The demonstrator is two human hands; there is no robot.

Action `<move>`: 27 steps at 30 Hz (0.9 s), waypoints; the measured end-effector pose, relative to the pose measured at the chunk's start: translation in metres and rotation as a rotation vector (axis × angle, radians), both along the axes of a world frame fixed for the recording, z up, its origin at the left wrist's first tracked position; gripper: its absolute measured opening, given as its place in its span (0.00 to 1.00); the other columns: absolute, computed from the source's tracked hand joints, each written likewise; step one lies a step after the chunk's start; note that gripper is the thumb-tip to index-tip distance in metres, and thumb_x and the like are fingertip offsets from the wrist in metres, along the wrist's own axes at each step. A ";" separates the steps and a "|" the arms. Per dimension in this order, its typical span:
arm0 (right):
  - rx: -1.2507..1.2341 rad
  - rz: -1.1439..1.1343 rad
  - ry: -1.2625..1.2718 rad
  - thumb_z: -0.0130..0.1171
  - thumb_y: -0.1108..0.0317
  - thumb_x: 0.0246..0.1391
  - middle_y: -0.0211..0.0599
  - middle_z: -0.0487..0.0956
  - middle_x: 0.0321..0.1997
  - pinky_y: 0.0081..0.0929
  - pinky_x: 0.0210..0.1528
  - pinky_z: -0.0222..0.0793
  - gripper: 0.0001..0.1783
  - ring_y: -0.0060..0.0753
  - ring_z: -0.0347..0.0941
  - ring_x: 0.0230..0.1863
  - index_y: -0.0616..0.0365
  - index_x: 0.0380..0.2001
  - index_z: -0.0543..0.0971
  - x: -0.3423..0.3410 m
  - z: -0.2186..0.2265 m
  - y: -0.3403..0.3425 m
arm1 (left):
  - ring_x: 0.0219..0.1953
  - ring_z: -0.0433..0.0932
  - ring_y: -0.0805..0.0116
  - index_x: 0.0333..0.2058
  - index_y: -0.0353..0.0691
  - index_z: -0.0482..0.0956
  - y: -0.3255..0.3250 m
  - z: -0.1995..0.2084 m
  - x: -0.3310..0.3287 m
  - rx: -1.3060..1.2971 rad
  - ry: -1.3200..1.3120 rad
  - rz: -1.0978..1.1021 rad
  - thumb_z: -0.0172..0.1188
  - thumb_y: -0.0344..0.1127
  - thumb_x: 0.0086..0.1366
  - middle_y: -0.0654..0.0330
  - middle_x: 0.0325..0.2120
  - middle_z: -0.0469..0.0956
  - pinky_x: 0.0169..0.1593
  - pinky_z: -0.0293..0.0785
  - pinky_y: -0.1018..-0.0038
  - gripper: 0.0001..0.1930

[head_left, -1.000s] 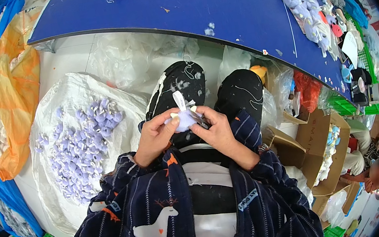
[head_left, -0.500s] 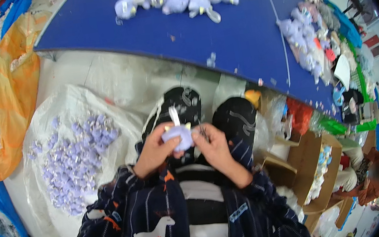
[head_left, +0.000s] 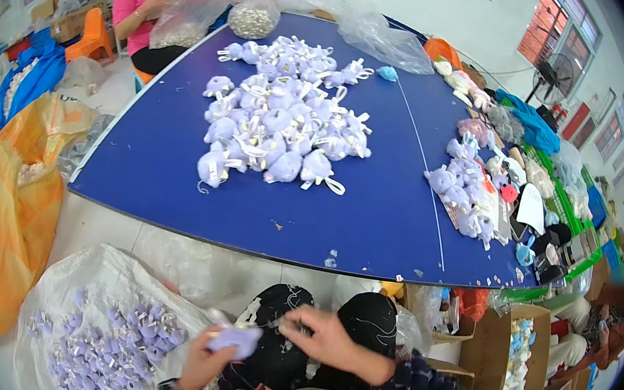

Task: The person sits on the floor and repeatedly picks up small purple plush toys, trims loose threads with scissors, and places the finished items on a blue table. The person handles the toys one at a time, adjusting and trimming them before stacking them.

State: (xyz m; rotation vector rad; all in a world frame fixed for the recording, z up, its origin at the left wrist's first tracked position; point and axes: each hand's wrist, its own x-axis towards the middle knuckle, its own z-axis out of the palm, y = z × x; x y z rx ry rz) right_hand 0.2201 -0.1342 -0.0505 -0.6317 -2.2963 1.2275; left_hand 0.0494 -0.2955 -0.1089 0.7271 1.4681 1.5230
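Note:
Over my lap, my left hand (head_left: 203,361) grips a small lilac plush toy (head_left: 235,341) with a pale loop, both smeared by motion. My right hand (head_left: 324,338) is to the right of it, apart from the toy, its fingers bent around a small dark metal tool (head_left: 288,336) too blurred to name surely. Down at my left, a white sack (head_left: 48,315) spread on the floor bears many similar lilac pieces (head_left: 111,362). On the blue table (head_left: 192,205) ahead lies a heap of lilac plush toys (head_left: 276,119) with white loops.
A smaller lilac pile (head_left: 459,181) and assorted plush lie at the table's right. An orange sack (head_left: 19,231) of white pieces stands left. A cardboard box (head_left: 476,348) with small plush is at lower right. Across the table a person in pink (head_left: 139,7) handles a clear bag.
My hands have come apart, the left carrying the lilac plush toy to the left, away from the right. The view has tilted up, showing more of the table and the room.

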 end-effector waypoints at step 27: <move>0.111 0.093 0.002 0.58 0.81 0.39 0.37 0.75 0.31 0.23 0.32 0.68 0.14 0.30 0.72 0.30 0.61 0.34 0.76 0.030 0.066 0.025 | 0.42 0.73 0.66 0.51 0.35 0.60 0.070 0.053 0.053 0.246 -0.585 -0.505 0.53 0.27 0.59 0.56 0.42 0.70 0.43 0.73 0.72 0.22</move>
